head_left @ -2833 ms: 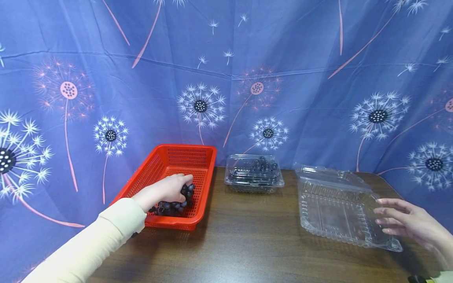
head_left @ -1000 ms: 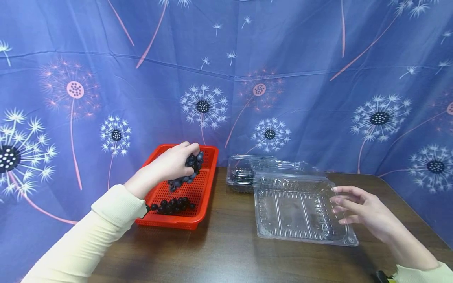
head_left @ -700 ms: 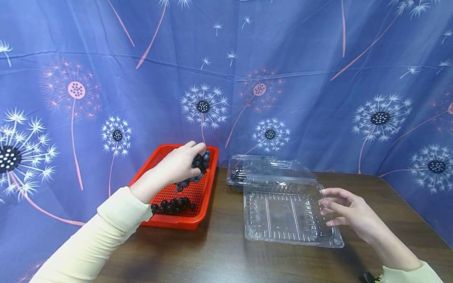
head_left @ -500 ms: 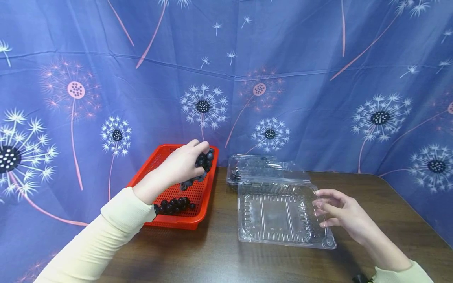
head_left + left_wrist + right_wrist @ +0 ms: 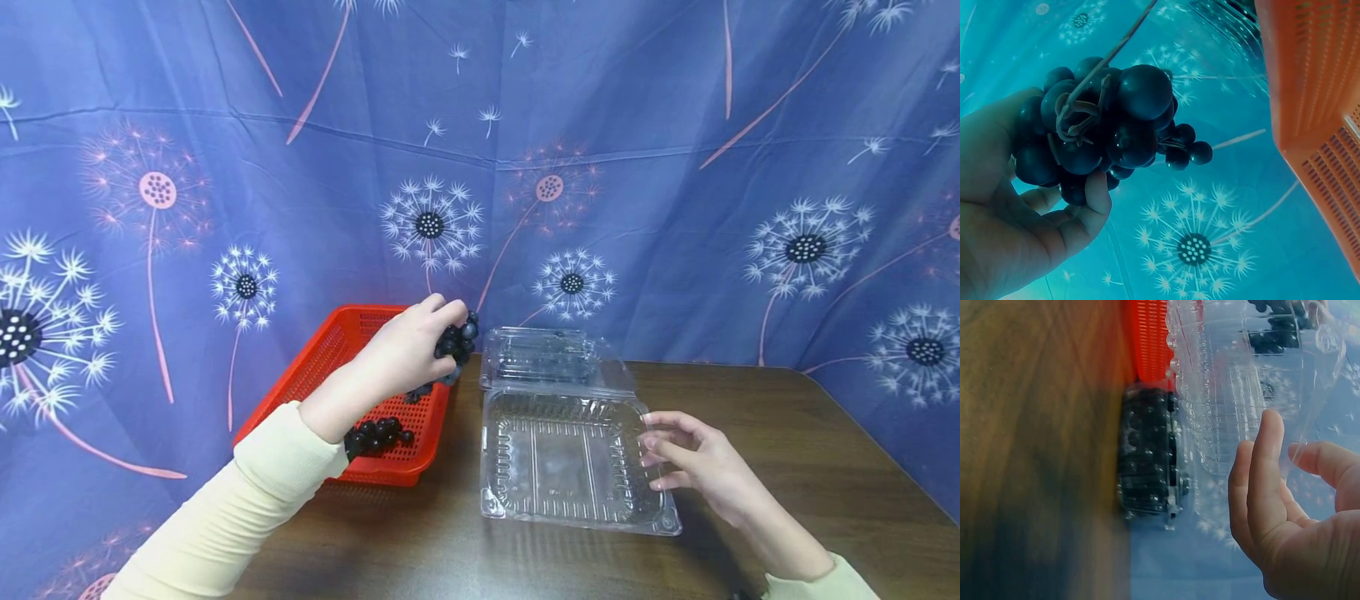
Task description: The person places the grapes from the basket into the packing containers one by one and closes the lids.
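My left hand (image 5: pixel 408 346) grips a bunch of dark grapes (image 5: pixel 459 340) over the right rim of the red basket (image 5: pixel 433 442). In the left wrist view the grapes (image 5: pixel 1129 144) hang with their brown stem turned up, fingers curled round one side. An opened clear plastic clamshell container (image 5: pixel 558 467) tilts at the middle of the table, its lid folded back. My right hand (image 5: pixel 701 458) pinches its right rim. In the right wrist view, the thumb and fingers of the right hand (image 5: pixel 1291 506) lie on either side of that rim.
More dark grapes (image 5: pixel 382 435) lie in the basket, partly hidden by my left sleeve. A closed clamshell box (image 5: pixel 1147 450) with dark grapes stands behind the opened one. A blue dandelion-print cloth (image 5: pixel 660 167) hangs behind the brown wooden table (image 5: pixel 825 475).
My left hand has lifted the grapes out of the basket and carried them right. The right hand has brought the opened container left, in front of the closed box.
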Action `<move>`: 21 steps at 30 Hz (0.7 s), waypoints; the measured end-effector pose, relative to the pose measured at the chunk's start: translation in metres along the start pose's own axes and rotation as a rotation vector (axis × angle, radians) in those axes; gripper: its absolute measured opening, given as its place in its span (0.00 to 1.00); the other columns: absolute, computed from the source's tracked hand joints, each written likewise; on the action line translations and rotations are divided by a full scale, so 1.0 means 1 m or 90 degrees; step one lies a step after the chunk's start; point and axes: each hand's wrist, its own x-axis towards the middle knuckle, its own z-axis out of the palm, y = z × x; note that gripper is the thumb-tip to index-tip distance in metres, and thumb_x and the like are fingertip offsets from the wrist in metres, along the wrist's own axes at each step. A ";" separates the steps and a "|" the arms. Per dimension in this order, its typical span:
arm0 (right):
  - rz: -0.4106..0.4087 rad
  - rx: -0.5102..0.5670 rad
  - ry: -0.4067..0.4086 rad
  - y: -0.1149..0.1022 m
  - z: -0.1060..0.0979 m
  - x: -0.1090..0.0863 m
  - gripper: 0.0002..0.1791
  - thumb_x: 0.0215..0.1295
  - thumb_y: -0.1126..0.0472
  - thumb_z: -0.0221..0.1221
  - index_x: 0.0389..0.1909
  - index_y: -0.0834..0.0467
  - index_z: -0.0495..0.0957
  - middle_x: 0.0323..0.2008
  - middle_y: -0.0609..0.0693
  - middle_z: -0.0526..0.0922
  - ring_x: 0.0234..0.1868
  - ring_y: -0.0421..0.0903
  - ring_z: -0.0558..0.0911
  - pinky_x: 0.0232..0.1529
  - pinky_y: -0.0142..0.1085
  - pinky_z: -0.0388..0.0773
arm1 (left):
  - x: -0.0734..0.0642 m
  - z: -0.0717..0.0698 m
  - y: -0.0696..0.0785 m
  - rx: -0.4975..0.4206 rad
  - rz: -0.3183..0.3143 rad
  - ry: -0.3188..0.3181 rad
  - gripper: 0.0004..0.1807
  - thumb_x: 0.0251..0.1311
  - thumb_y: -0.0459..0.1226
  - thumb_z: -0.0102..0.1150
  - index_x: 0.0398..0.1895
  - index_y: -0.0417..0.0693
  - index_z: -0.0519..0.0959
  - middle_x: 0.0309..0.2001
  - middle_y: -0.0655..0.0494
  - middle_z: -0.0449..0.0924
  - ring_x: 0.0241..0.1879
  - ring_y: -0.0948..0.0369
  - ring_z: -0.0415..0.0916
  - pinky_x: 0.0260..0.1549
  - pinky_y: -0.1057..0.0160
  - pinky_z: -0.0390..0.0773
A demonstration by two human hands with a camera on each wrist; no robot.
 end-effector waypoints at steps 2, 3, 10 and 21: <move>0.005 0.006 -0.003 0.003 0.003 0.001 0.18 0.66 0.64 0.54 0.56 0.63 0.67 0.42 0.49 0.82 0.38 0.45 0.83 0.33 0.47 0.82 | 0.000 0.001 0.004 -0.004 0.014 0.009 0.20 0.45 0.35 0.65 0.42 0.54 0.69 0.34 0.56 0.68 0.31 0.58 0.69 0.30 0.60 0.72; 0.010 0.008 -0.003 0.005 0.004 0.001 0.18 0.66 0.64 0.54 0.55 0.63 0.68 0.42 0.49 0.82 0.38 0.45 0.83 0.33 0.47 0.82 | 0.000 0.002 0.006 -0.005 0.021 0.014 0.20 0.45 0.35 0.65 0.42 0.54 0.69 0.34 0.56 0.67 0.31 0.58 0.69 0.29 0.60 0.72; 0.038 0.007 0.000 0.014 0.010 0.005 0.19 0.65 0.63 0.56 0.55 0.64 0.67 0.44 0.55 0.81 0.39 0.48 0.82 0.34 0.48 0.82 | -0.001 0.009 0.022 -0.001 0.075 0.040 0.21 0.44 0.36 0.67 0.41 0.54 0.69 0.33 0.57 0.67 0.32 0.58 0.69 0.30 0.61 0.72; 0.050 0.020 0.007 0.021 0.017 0.005 0.21 0.65 0.64 0.56 0.56 0.67 0.65 0.42 0.55 0.80 0.38 0.48 0.82 0.33 0.47 0.82 | -0.004 0.024 0.043 -0.005 0.153 0.061 0.21 0.44 0.37 0.67 0.41 0.55 0.70 0.35 0.59 0.67 0.33 0.60 0.69 0.30 0.63 0.75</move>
